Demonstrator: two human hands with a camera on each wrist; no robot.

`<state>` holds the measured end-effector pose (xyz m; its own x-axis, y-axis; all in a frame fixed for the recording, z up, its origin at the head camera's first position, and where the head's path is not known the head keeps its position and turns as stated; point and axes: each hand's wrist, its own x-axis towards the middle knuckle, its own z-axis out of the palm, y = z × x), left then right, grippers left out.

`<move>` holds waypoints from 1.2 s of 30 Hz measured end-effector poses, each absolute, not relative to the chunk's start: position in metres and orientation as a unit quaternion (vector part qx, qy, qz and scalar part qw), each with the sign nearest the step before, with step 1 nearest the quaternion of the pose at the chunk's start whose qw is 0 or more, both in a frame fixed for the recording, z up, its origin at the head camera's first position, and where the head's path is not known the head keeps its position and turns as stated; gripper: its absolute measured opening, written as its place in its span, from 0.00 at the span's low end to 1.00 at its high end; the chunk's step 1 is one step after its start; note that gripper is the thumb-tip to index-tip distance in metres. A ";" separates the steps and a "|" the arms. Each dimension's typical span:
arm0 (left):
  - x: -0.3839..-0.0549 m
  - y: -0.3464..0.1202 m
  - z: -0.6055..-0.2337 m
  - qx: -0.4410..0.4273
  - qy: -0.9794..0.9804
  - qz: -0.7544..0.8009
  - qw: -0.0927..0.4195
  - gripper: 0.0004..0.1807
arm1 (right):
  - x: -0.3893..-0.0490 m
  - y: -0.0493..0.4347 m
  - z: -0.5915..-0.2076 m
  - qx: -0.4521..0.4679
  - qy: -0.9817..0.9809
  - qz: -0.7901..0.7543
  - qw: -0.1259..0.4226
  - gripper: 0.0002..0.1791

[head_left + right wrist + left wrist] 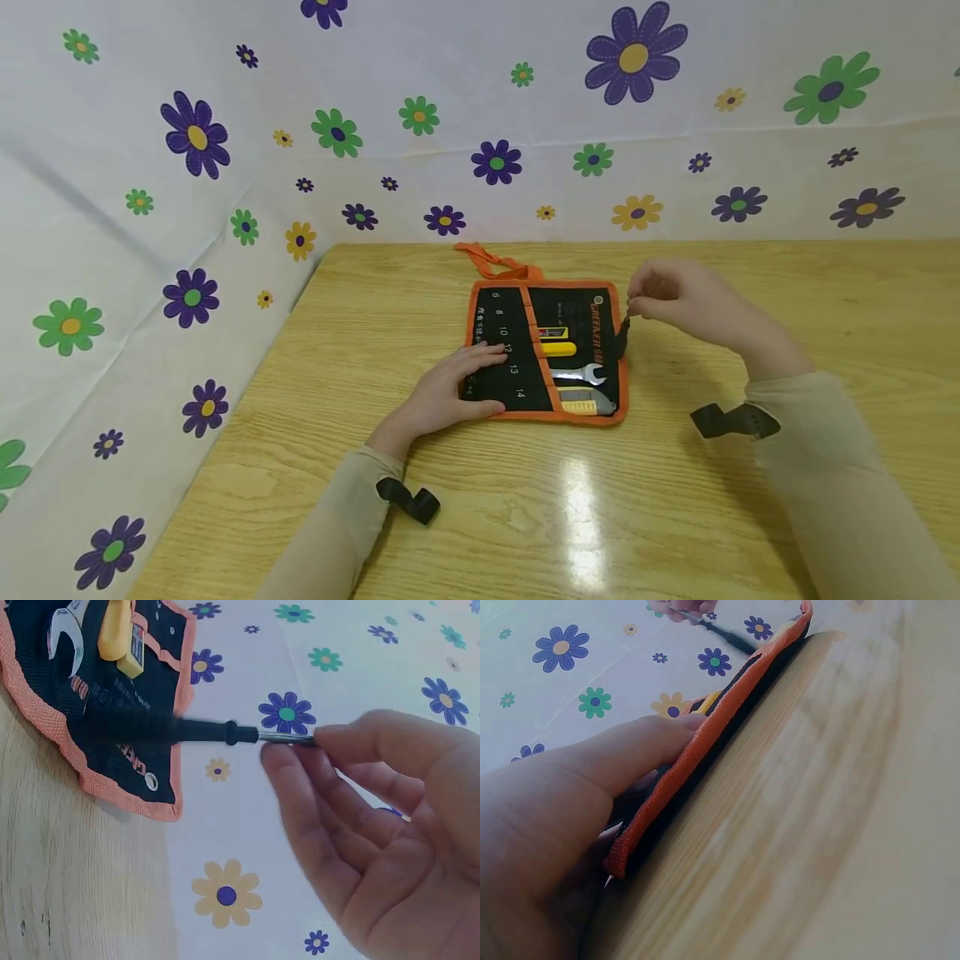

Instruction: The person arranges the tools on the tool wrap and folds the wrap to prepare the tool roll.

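Note:
A black tool pouch with orange edging lies unrolled on the table, size numbers printed along its pocket panel. My left hand rests flat on the pouch's left side, thumb along the near orange edge; the left wrist view shows the thumb lying over that edge. Between thumb and fingertips, my right hand pinches a screwdriver by its thin metal shaft. Its black handle points toward the pouch and overlaps the pouch's right edge in the head view. The pouch pockets hold an open-end wrench and a yellow-grey utility knife.
A yellow handle and a small yellow-and-black box also stick out of the pockets. An orange strap trails from the pouch's far edge. Behind the wooden table hangs a white flowered cloth.

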<state>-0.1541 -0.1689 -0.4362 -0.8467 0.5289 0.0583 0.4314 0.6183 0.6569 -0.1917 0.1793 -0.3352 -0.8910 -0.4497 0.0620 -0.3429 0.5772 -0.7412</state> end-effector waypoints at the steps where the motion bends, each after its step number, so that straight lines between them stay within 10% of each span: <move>1: -0.154 -0.169 -0.436 0.269 0.896 0.346 0.069 0.36 | -0.192 0.179 -0.335 -0.216 0.883 -0.413 0.058 0.07; 16: -0.155 -0.170 -0.438 0.276 0.894 0.348 0.062 0.37 | -0.203 0.163 -0.361 -0.159 0.868 -0.469 -0.021 0.08; 36: -0.155 -0.169 -0.436 0.276 0.895 0.344 0.063 0.37 | -0.213 0.152 -0.393 -0.107 0.848 -0.515 0.068 0.14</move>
